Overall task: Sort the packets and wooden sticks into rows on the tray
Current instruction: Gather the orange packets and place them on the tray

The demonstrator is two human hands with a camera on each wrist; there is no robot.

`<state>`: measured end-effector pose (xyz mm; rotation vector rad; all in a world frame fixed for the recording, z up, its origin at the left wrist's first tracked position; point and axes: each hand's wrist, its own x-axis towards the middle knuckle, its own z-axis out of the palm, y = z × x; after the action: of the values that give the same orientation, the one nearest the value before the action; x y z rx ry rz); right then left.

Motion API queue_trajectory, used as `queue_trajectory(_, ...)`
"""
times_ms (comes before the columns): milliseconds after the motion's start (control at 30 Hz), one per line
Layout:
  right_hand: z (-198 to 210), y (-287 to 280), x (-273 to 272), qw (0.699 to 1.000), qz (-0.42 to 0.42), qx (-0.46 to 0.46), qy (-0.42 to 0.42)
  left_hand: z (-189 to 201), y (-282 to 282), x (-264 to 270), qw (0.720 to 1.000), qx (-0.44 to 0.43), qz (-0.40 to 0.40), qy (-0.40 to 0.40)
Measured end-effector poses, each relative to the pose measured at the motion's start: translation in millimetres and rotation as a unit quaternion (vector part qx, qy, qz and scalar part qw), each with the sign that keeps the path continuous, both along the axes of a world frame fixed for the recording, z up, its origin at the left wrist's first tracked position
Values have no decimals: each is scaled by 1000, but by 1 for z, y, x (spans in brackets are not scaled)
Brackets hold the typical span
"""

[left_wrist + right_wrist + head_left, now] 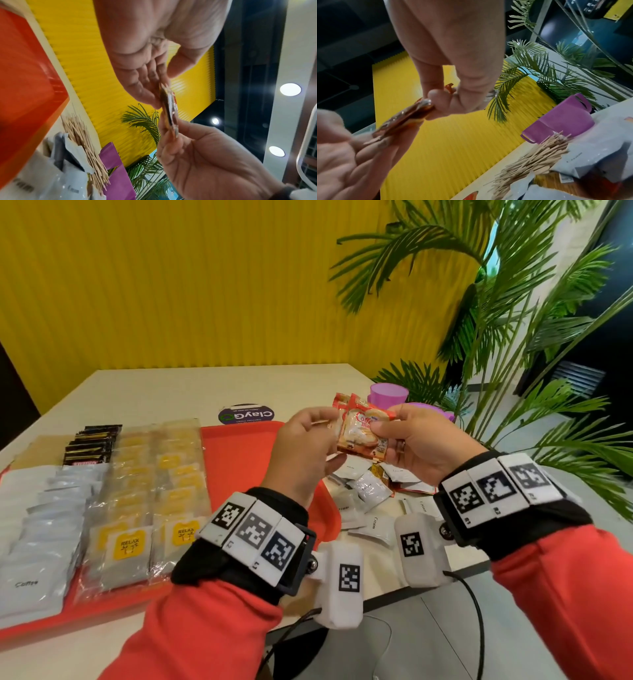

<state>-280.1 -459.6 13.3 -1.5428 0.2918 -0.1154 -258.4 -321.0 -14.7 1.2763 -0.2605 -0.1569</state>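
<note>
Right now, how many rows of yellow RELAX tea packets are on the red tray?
2. The left row lies beside the white Coffee packets; the right row borders the bare part of the red tray. No third row shows.

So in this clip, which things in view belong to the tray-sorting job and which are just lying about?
Job:
- red tray
- creamer packets held by left hand and right hand
- loose packets beside the tray
- wooden sticks
- rows already laid

Lying about:
- purple cup
- palm plant
- round sticker
</note>
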Motion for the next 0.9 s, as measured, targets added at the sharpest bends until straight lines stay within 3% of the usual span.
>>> queue_trajectory(100,0,1,2,999,19,-36,-23,-1,3,1,998,-28,-47,37)
queue_trajectory(233,-7,6,2,991,82,-97,-37,-3,0,-2,993,40,-99,41)
queue_trajectory(333,-8,-7,9,967,86,-238,-12,-2,-1,-4,995,47,-74,52)
queue_trajectory(400,-8,-22,14,901,85,-424,32,-3,-1,-2,996,38,-47,60)
queue_trajectory(467,-13,-36,18,794,101,-592,92,-2,1,0,997,23,-36,69)
queue_trajectory(533,-22,-44,20,708,121,-681,144,-3,1,3,997,5,-24,75)
queue_trajectory(633,-34,-48,21,628,162,-739,183,-3,1,8,997,-16,-13,75)
queue_trajectory(733,-37,-48,22,592,192,-766,158,1,-2,12,996,-41,-38,73)
queue_trajectory(833,-37,-49,26,578,181,-784,134,6,-6,17,996,-43,-48,63)
queue_trajectory(900,-34,-50,27,589,161,-783,119,7,-9,22,996,-46,-41,61)
